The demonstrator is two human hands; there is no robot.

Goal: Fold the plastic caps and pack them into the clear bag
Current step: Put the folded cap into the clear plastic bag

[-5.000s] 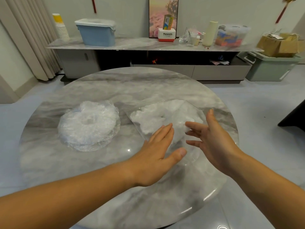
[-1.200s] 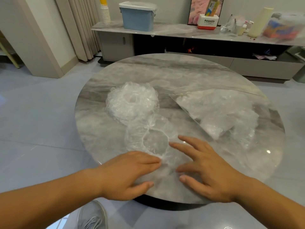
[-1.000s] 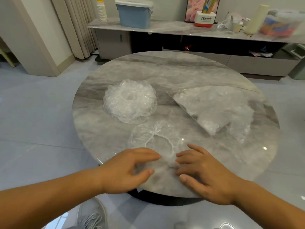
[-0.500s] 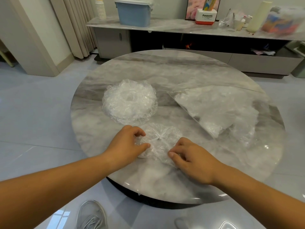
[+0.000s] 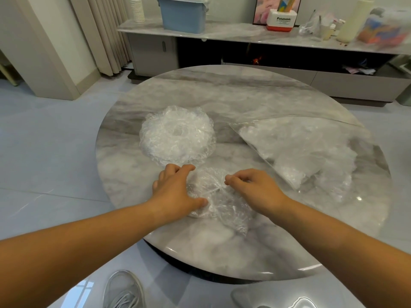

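One crinkled clear plastic cap (image 5: 214,196) lies flat on the round marble table (image 5: 244,96), near its front edge. My left hand (image 5: 175,192) lies over the cap's left side, fingers curled at the far edge and thumb pressing the near edge. My right hand (image 5: 253,185) pinches the cap's far right edge with curled fingers. A stack of unfolded caps (image 5: 178,135) sits just beyond my left hand. The clear bag (image 5: 300,147), holding several white folded caps, lies to the right.
A low marble-topped cabinet (image 5: 244,34) runs along the far wall with a blue bin (image 5: 183,14), a Panasonic box (image 5: 281,20) and other clutter. Curtains (image 5: 104,34) hang at the left. My grey shoe (image 5: 124,290) shows on the tiled floor below the table.
Five seconds ago both hands lay on the bag. Since then a single cap was spread flat by the front edge; both hands now grip its edges and have gathered it smaller.
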